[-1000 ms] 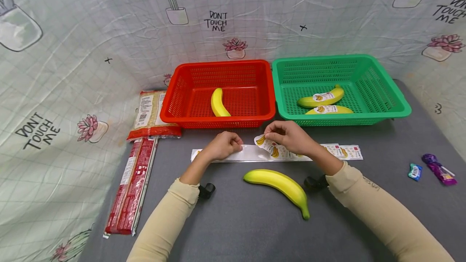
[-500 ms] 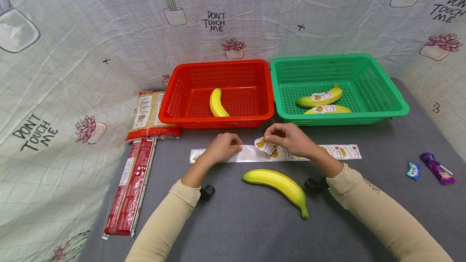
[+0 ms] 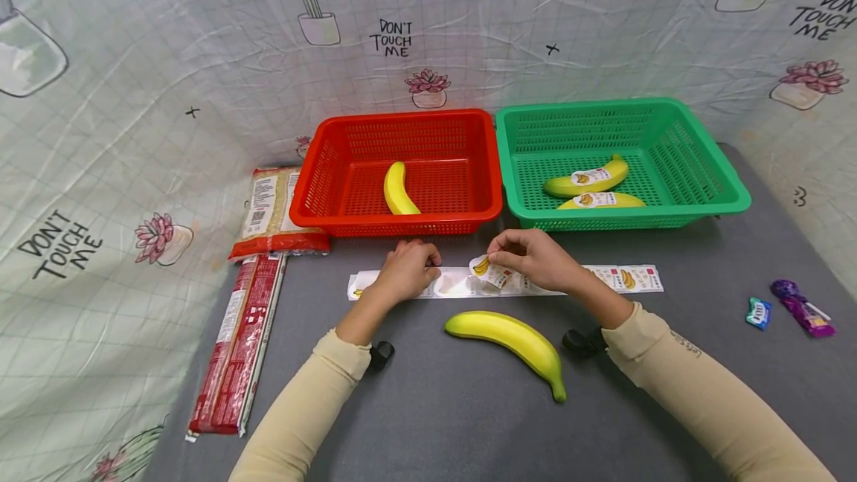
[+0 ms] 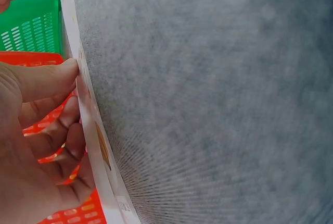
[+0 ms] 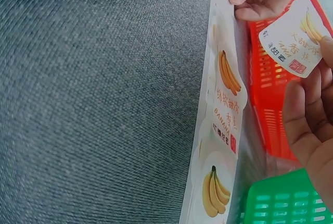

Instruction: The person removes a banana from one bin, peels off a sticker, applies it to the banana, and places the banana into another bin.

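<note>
A long white strip of banana stickers (image 3: 636,279) lies on the table. My left hand (image 3: 407,271) holds it toward its left part, thumb and fingertips right at the edge; the thumb (image 4: 49,81) overlaps that edge in the left wrist view. My right hand (image 3: 535,257) pinches one peeled banana sticker (image 5: 295,39) by its edge, apart from the strip in the right wrist view. Printed bananas and lettering face up on it. A yellow banana (image 3: 512,339) with green ends lies just in front of the strip, between the forearms.
Behind the strip stand a red basket (image 3: 402,227) with one plain banana (image 3: 399,190) and a green basket (image 3: 636,220) with two labelled bananas (image 3: 589,178). Red-edged packets (image 3: 230,348) lie at the left. A small blue packet (image 3: 759,313) and a purple wrapped sweet (image 3: 802,309) lie at the right.
The sticker in my right hand has come away from the strip and lifted slightly. My left hand has shifted only a little along the strip. The banana stays put.
</note>
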The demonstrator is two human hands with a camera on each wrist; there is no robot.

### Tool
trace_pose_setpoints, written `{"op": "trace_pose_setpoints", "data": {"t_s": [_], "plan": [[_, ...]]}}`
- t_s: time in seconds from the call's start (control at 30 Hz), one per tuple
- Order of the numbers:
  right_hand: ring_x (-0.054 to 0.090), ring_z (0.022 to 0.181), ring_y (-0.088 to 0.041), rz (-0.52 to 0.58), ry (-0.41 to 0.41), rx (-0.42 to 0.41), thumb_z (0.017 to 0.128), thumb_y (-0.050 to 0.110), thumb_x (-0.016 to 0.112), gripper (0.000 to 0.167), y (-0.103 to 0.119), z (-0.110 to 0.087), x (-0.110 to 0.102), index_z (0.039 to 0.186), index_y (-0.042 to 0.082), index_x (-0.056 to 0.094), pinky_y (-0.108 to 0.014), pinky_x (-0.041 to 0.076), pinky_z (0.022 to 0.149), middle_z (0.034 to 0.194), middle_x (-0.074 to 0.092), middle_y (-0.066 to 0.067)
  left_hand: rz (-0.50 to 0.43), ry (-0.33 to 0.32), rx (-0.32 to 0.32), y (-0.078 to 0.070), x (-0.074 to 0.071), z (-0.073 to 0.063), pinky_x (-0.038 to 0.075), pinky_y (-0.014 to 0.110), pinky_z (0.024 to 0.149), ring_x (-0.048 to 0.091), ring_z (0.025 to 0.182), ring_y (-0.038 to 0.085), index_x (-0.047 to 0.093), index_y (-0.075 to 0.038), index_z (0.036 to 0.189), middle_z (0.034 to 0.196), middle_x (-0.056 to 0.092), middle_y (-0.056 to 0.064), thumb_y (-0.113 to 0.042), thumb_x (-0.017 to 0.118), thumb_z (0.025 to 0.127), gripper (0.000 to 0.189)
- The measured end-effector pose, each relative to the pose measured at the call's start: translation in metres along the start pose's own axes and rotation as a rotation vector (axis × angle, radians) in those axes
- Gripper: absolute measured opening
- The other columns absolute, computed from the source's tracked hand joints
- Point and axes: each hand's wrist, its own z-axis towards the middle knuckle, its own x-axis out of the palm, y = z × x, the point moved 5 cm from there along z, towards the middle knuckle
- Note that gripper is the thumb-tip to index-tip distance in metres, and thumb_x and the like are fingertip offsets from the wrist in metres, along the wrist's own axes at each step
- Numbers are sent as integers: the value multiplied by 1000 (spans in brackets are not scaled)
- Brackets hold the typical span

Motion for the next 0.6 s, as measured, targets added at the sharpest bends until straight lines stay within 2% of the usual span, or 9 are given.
{"op": "trace_pose_setpoints", "data": {"t_s": [0.13,0.27,0.43,0.53,0.6], "plan": [[56,81,-16,-6,2,-7,97,14,70,8,2,-1,0,99,6,72,-22,46,69,92,70,-9,-4,6,8,0,-1,-1,47,51,91,57,108,33,73,-14,100,103,66,8,-17,72,93,8],[56,81,-15,-13,-9,-13,97,15,70,9,3,-2,-2,99,6,73,-22,46,69,92,70,-8,-15,-13,35,-6,-8,-4,48,50,93,59,109,32,74,-13,105,106,68,7,-18,65,99,12],[57,80,-16,-14,-27,-15,97,15,70,8,6,-4,-5,98,8,72,-23,47,68,91,69,-7,-134,-49,154,-29,-23,-6,52,40,87,63,94,21,74,-10,110,100,70,5,-25,56,105,25],[58,78,-16,-8,-16,-22,98,15,69,8,9,-3,-4,99,8,72,-23,48,68,91,69,-7,-230,-19,221,-44,-26,-7,50,32,77,59,83,15,73,-9,110,93,68,3,-28,55,106,26],[58,78,-16,-2,-6,-24,98,16,69,8,11,-3,-3,100,9,73,-24,49,68,91,70,-6,-270,4,244,-50,-26,-7,47,27,71,56,78,12,72,-10,108,88,66,1,-29,56,105,25]]}}
